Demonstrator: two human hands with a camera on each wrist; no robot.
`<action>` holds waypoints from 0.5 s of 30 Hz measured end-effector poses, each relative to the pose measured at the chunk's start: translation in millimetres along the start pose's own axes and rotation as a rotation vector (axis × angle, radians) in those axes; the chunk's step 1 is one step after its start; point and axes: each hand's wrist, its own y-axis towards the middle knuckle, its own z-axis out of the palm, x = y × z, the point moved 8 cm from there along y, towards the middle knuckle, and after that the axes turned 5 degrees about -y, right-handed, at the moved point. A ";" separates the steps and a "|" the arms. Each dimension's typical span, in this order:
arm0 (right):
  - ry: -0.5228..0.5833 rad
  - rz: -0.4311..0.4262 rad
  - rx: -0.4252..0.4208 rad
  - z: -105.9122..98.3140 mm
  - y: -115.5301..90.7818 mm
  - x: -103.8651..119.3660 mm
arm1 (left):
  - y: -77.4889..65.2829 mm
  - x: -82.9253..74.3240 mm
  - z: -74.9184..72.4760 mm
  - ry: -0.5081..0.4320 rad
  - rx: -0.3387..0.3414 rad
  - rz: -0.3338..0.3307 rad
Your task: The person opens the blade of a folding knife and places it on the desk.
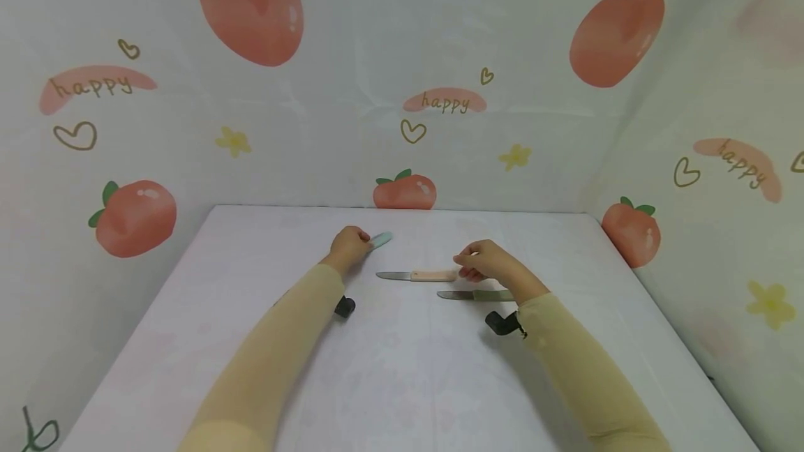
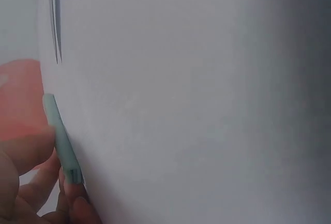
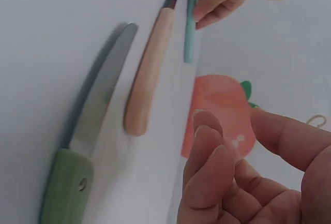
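Observation:
My left hand [image 1: 350, 245] pinches a slim mint-green folded knife [image 2: 63, 140] between thumb and fingers, low over the far part of the table. A slot shows in the knife's near end in the left wrist view. To the right of that hand lies a knife with a pale wooden handle [image 1: 433, 275], its blade pointing left. In front of it, a knife with a green handle [image 3: 67, 188] lies nearly parallel, partly covered by the right wrist in the head view. My right hand [image 1: 493, 261] hovers by the wooden handle's end, fingers loosely bent, thumb apart, holding nothing.
The white table [image 1: 389, 382] ends at a patterned cloth wall [image 1: 339, 124] behind, with another cloth side at the right. Both wrists carry small black cameras [image 1: 501, 323] close over the tabletop.

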 end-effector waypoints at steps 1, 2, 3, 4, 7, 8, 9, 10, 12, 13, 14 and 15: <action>0.003 -0.009 0.006 0.3 -1.2 2.4 | -0.5 0.4 -0.1 0.005 0.002 -0.003; 0.004 -0.015 0.010 0.2 -2.6 4.9 | -1.1 0.5 -0.6 0.008 0.003 -0.004; 0.009 -0.022 0.013 0.3 -4.1 7.5 | -2.3 0.3 -1.1 0.009 0.004 -0.004; 0.013 -0.029 0.016 0.3 -5.8 10.2 | -3.8 0.1 -1.7 0.008 0.006 -0.008; 0.016 -0.057 0.018 0.6 -9.2 16.9 | -8.5 -1.8 -2.4 0.010 0.016 -0.005; 0.017 -0.065 0.014 0.5 -10.1 19.1 | -9.9 -2.3 -2.4 0.011 0.020 -0.006; 0.019 -0.076 0.010 1.0 -10.7 21.2 | -11.3 -2.8 -2.5 0.014 0.024 -0.006; 0.020 -0.083 0.002 1.2 -11.8 23.3 | -12.4 -3.1 -2.5 0.017 0.026 -0.005; 0.032 -0.099 -0.010 2.3 -13.4 28.3 | -14.3 -2.8 -2.4 0.027 0.030 -0.006; 0.042 -0.104 -0.015 2.8 -15.0 31.1 | -15.5 -2.5 -2.6 0.028 0.032 -0.007; 0.048 -0.113 -0.018 3.5 -16.4 34.4 | -16.7 -2.3 -3.1 0.027 0.033 -0.009; 0.055 -0.120 -0.020 4.1 -18.1 37.7 | -18.1 -2.4 -3.8 0.030 0.035 -0.005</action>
